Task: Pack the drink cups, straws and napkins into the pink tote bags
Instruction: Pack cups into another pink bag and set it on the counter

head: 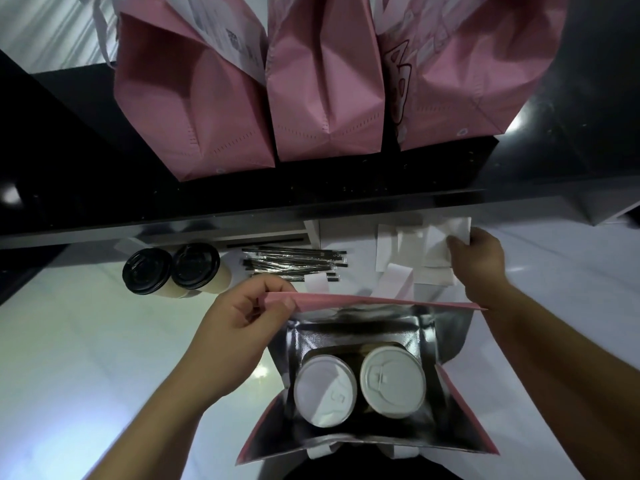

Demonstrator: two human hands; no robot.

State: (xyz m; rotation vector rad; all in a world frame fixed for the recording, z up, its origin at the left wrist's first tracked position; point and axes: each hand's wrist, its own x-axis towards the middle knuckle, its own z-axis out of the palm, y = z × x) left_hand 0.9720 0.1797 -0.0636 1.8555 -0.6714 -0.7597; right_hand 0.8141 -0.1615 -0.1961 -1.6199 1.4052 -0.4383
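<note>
While the left hand (pixel 239 317) pinches the far rim of the open tote bag (pixel 457 393) holding two white-lidded cups (pixel 325 389), the right hand (pixel 479 258) grips one napkin (pixel 446 237); two black-lidded cups (pixel 147 270) and a straw bundle (pixel 294 265) lie beyond; three pink bags (pixel 325 98) stand behind.

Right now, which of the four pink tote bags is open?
The nearest pink tote bag, held open by the left hand, showing silver lining and two white-lidded cups. The three bags on the black counter stand behind.
</note>
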